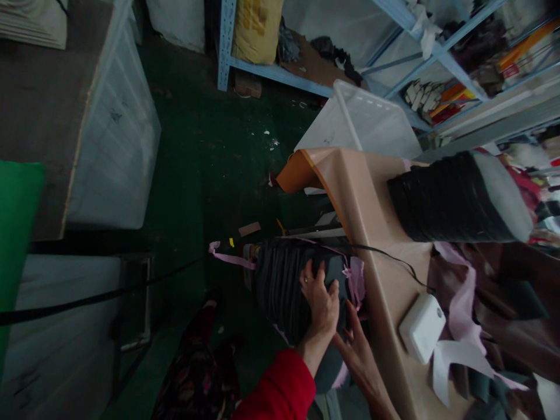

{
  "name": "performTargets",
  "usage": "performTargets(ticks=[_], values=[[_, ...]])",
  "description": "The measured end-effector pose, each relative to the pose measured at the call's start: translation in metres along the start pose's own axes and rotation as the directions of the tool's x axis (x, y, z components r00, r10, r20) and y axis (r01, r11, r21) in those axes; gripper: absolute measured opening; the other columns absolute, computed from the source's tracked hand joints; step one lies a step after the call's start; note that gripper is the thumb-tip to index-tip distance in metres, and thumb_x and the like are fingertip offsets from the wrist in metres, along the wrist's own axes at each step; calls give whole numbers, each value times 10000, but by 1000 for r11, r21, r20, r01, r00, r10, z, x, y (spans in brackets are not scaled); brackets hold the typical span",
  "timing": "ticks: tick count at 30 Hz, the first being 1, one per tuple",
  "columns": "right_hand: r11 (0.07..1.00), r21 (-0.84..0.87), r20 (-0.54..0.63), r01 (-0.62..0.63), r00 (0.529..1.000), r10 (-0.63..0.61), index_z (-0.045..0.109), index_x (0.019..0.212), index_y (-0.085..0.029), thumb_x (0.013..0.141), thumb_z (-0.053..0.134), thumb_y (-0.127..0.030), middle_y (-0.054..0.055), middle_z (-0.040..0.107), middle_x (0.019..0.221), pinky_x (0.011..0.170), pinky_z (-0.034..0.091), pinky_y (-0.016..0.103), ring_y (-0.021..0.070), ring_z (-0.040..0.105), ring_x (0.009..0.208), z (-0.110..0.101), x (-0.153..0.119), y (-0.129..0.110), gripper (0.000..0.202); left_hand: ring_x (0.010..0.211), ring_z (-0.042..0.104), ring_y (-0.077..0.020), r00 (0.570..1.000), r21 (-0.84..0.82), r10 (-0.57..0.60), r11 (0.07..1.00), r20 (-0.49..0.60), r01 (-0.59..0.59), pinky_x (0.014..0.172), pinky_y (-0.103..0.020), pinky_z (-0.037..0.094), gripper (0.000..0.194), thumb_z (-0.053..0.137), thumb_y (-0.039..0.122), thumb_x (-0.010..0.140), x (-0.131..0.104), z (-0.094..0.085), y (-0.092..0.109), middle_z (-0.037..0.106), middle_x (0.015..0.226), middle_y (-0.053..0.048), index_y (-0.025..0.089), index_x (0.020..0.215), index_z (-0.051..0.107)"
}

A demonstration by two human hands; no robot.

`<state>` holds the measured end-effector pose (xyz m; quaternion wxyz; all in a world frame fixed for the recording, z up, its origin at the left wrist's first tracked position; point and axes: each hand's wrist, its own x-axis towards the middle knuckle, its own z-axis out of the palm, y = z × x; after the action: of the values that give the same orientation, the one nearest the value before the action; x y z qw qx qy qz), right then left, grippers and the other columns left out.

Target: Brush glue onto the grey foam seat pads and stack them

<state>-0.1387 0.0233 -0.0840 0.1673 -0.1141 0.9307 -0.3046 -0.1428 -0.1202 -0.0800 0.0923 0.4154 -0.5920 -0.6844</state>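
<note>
Blue metal shelving (280,76) stands on a dim, dark-green floor (188,151).

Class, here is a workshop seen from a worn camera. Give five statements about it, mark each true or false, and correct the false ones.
1. The left hand rests on the dark bundle beside the table. True.
2. The left arm's sleeve is green. False: it is red.
3. A white device lies on the table. True.
4. The yellow sack lies on the table. False: it is on the blue shelf.
5. The right hand is up at the blue shelf. False: it is close to the left hand, by the bundle.
</note>
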Motion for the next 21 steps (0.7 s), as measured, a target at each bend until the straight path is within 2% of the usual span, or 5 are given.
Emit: performTargets(ticks=[3, 6, 11, 17, 21], values=[[996, 83, 55, -9, 998, 5, 193, 1438, -209, 687, 586, -528, 117, 368, 1410, 942, 441, 428, 295, 398, 1256, -3, -2, -2, 905, 1217, 342, -282, 990, 73, 130, 988, 46, -133, 1012, -436, 294, 541, 504, 118, 748, -16, 2, 8, 401, 1355, -59, 309, 1254, 501], [988, 154, 92, -2, 996, -13, 150, 1446, -220, 701, 584, -510, 113, 269, 1462, 980, 410, 443, 290, 331, 1299, -6, -3, -5, 909, 1126, 407, -290, 982, 90, 133, 985, 134, -146, 953, -447, 338, 600, 480, 91, 737, -26, 6, 16, 469, 1275, -76, 306, 1297, 452], [961, 274, 115, -32, 993, 0, 158, 1443, -195, 648, 682, -446, 149, 223, 1473, 995, 398, 433, 304, 300, 1311, -10, -2, -7, 985, 1258, 316, -284, 991, 16, 61, 998, 120, -64, 1061, -422, 245, 700, 464, 83, 732, -25, 12, 15, 366, 1390, -118, 167, 1398, 263], [970, 213, 246, -114, 967, 60, 123, 1449, -194, 691, 649, -478, 118, 215, 1480, 1014, 381, 422, 280, 300, 1313, -20, 3, 8, 965, 1156, 457, -280, 987, 83, 6, 996, 162, -20, 1010, -377, 329, 482, 504, 137, 726, -32, 0, -4, 529, 1213, -158, 120, 1208, 503], [992, 94, 229, -88, 971, 65, 281, 1415, -205, 785, 523, -515, 57, 237, 1475, 1094, 235, 439, 246, 176, 1357, -28, 2, 10, 742, 1046, 560, -302, 955, 11, -184, 982, 233, 187, 944, -374, 393, 455, 575, 261, 726, -43, -9, -30, 635, 1065, -170, 127, 1160, 557]])
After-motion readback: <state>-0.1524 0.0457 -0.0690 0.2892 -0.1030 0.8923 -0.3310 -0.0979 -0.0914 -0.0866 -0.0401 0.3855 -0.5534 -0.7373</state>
